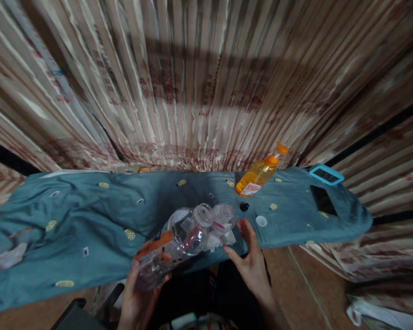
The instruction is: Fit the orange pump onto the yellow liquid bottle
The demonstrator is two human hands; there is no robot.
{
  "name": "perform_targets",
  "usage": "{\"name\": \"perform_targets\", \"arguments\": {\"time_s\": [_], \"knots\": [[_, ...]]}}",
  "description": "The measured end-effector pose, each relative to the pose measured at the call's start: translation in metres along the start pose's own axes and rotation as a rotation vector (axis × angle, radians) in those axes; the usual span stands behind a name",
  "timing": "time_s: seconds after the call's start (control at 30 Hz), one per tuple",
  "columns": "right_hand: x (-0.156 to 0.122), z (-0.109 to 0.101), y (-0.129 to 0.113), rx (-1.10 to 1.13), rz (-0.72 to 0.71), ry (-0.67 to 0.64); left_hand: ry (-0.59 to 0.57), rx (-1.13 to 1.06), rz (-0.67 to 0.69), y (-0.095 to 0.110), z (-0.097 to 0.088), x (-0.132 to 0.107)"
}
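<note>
A large clear plastic bottle (pixel 189 236) with an orange label is tilted over the table's near edge, its open neck pointing up and to the right. Fingers of my left hand (pixel 141 293) wrap around its lower end. Just behind its neck lies a smaller clear bottle (pixel 225 217), with a torn white paper (pixel 220 240) below it. My right hand (pixel 249 256) is beside the small bottle, thumb and fingers apart and nothing between them. A black cap (pixel 244 206) and a white cap (pixel 261 221) rest on the cloth past my right fingertips.
An orange pump bottle (pixel 256 176) stands toward the back. Farther right are a blue-framed clock-like device (pixel 326 174) and a dark phone (pixel 323 200). A teal patterned cloth (pixel 103 215) covers the table; a striped curtain (pixel 192 91) hangs behind. A crumpled clear wrapper (pixel 8 256) lies far left.
</note>
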State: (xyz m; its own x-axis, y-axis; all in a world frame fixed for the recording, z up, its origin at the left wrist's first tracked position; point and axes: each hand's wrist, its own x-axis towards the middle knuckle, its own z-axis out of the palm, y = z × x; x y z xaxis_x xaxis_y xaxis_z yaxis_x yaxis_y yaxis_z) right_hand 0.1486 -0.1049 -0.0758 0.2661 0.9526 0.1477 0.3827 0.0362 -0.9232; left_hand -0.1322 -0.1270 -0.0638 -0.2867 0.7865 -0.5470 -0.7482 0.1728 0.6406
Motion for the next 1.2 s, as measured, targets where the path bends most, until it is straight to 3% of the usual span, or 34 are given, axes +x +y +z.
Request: {"name": "perform_targets", "arguments": {"time_s": [0.17, 0.37, 0.5, 0.8, 1.2], "knots": [[0.027, 0.027, 0.001, 0.110, 0.070, -0.106, 0.062, 0.076, 0.081, 0.005, 0.006, -0.005], [0.044, 0.043, 0.008, 0.218, 0.088, -0.171, 0.053, 0.126, 0.094, 0.017, -0.003, 0.004], [0.047, 0.044, 0.012, 0.213, 0.079, -0.176, 0.061, 0.158, 0.142, 0.023, -0.004, 0.005], [0.043, 0.043, -0.005, 0.068, 0.151, -0.181, 0.081, 0.188, 0.210, 0.029, 0.014, -0.015], [0.036, 0.047, -0.016, -0.029, 0.151, -0.177, 0.041, 0.210, 0.266, 0.028, 0.003, -0.007]]}}
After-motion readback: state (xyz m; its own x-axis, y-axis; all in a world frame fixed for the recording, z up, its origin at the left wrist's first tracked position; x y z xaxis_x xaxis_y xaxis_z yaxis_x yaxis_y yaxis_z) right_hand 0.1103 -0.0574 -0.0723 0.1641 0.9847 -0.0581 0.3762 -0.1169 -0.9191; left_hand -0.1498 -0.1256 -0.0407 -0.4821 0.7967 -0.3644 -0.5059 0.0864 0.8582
